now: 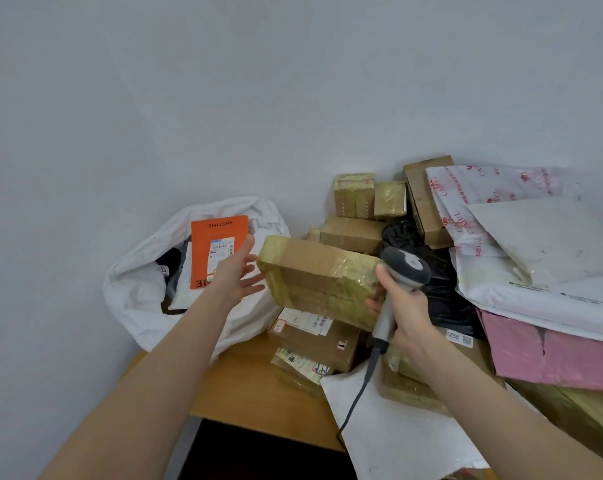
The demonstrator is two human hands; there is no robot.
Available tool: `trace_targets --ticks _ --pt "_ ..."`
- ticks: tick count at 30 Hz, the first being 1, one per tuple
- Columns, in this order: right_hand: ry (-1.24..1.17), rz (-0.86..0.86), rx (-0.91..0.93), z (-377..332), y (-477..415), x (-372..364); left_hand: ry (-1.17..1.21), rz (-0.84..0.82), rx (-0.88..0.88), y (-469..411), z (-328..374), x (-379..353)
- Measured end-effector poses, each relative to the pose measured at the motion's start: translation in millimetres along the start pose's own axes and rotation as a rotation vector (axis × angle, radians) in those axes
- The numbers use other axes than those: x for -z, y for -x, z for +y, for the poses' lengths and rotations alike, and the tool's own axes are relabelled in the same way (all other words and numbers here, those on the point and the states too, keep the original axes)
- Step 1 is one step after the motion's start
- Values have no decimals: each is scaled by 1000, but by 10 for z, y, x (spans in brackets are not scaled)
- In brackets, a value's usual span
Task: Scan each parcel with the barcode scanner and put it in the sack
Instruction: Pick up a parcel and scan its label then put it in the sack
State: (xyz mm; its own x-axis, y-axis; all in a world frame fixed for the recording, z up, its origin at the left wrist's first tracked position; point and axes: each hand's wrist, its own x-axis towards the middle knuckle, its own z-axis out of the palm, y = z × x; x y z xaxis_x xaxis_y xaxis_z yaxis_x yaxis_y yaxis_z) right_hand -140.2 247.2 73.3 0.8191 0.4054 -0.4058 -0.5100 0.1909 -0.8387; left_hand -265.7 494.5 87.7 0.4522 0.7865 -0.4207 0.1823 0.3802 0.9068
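A taped brown cardboard parcel (319, 278) is lifted above the pile at the centre. My right hand (402, 303) grips the grey barcode scanner (402, 271) by its handle, and its fingers also support the parcel's right end. My left hand (239, 271) is spread open just left of the parcel, fingers straight, at its left edge. Behind that hand stands the open white sack (137, 292), holding an orange parcel (217, 251) and a few others.
A heap of cardboard boxes (353, 233), a black bag (442, 292), white mailers (549, 251) and a pink mailer (553, 355) fills the wooden table (244, 386) on the right. The scanner cable (357, 396) hangs down over a white mailer at the front.
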Motion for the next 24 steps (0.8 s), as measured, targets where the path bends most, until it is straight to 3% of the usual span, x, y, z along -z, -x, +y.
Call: trace_targets --ticks 7,12,15,18,21,24 --pt "76 -6 45 60 -48 -96 7 66 -24 -123 -145 177" --pt "80 -100 75 73 -50 -160 61 -84 -67 -130 -214 364" --pt "85 -141 52 126 -82 -187 156 -90 -128 -166 -291 475" --pt "97 -46 -24 270 -143 -196 107 -21 -151 -156 -476 540" --pt "89 51 -94 434 -191 -123 -46 27 -57 -136 -748 644" --pt "124 30 -184 554 -237 -96 -57 -55 132 -145 -923 736"
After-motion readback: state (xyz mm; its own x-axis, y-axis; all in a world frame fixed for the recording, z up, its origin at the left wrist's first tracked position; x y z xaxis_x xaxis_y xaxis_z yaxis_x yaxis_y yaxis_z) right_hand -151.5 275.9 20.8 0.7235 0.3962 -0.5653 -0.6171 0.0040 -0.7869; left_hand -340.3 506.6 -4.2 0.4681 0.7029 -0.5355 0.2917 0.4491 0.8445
